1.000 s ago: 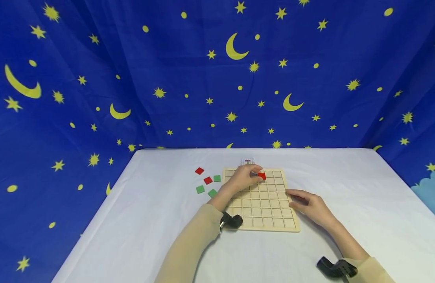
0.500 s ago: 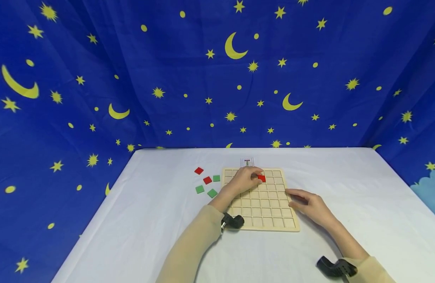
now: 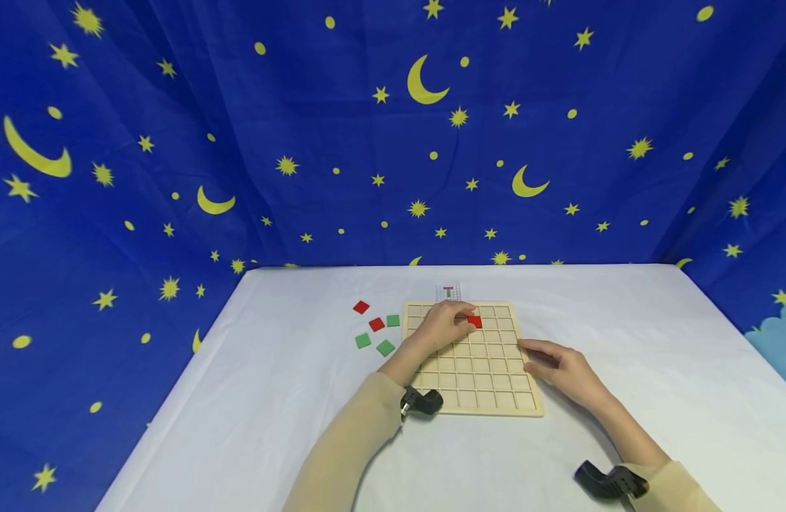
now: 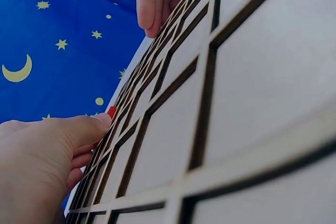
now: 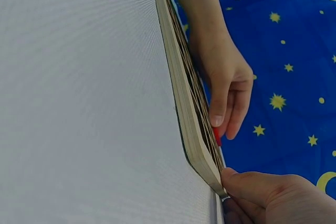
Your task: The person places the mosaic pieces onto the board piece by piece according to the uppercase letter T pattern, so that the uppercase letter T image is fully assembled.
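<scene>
The wooden grid board [image 3: 485,382] lies on the table. Over its far part, my left hand [image 3: 439,326] has a red tile [image 3: 475,322] between thumb and fingers, the tile low against the grid. The left wrist view shows that hand [image 4: 42,156] with the red tile [image 4: 112,112] at the thumb tip. My right hand [image 3: 572,377] touches the board's right edge with thumb and forefinger, its fingers loosely bent. In the right wrist view the right hand [image 5: 281,198] is at the board's edge [image 5: 181,98], and the left hand [image 5: 223,72] holds the red tile [image 5: 217,137] beyond.
Left of the board lie two red tiles [image 3: 361,307] [image 3: 377,324] and three green tiles [image 3: 393,321] [image 3: 363,340] [image 3: 385,348]. A small patterned card [image 3: 449,291] is behind the board. A blue curtain [image 3: 342,128] with moons and stars stands behind the table.
The red tile in my left hand has come down from a raised, tilted pose to lie flatter at the grid. My right hand has stayed at the board's edge.
</scene>
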### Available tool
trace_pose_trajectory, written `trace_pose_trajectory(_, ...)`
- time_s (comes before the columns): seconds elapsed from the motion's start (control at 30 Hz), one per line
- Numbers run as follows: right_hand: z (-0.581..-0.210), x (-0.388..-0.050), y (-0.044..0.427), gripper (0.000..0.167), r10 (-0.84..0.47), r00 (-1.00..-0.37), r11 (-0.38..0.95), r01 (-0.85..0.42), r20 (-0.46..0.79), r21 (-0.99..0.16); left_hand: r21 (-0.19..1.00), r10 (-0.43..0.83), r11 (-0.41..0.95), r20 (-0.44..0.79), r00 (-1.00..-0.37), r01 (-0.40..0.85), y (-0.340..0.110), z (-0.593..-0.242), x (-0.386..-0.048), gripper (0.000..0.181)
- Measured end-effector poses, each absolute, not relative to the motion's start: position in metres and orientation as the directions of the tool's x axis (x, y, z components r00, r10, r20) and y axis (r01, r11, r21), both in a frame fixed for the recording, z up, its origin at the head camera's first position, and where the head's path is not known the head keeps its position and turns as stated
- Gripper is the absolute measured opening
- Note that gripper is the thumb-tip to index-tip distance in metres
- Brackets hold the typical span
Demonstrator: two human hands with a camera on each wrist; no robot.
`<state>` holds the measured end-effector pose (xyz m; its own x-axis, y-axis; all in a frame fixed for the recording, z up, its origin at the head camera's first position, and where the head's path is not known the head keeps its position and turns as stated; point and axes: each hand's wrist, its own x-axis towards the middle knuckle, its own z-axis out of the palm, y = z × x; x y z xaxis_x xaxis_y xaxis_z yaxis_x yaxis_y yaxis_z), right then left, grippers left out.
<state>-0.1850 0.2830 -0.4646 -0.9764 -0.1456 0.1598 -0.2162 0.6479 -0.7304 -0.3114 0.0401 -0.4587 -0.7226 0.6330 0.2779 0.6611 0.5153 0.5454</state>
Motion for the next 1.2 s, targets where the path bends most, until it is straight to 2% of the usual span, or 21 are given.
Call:
trace_pose_trajectory(0.27,-0.464,-0.185,0.282,0.045,-0.142,-0.978,0.648,-0.206,0.150,-0.733,0.528,0.627,0.522,0.294,-0.721,0.670,0.039,-0.458,-0.309,0.040)
trace_pose_trajectory(0.67,-0.466,-0.185,0.283,0.045,-0.147,-0.978,0.652,-0.210,0.151,-0.728,0.703,0.611,0.429,0.236,-0.755,0.567,0.033,-0.431,-0.305,0.039)
trace_pose_trajectory(0.87,-0.465,-0.185,0.282,0.045,-0.147,-0.978,0.651,-0.209,0.149,-0.730,0.774,0.628,0.347,0.228,-0.744,0.530,0.020,-0.413,-0.302,0.042)
trace_pose_trajectory(1.03,-0.464,-0.184,0.282,0.044,-0.146,-0.975,0.657,-0.223,0.168,-0.720,0.781,0.638,0.322,0.239,-0.732,0.535,0.000,-0.401,-0.302,0.042)
trace_pose_trajectory(1.2,-0.462,-0.183,0.282,0.045,-0.146,-0.976,0.645,-0.218,0.161,-0.733,0.748,0.615,0.352,0.269,-0.741,0.563,-0.023,-0.396,-0.305,0.041)
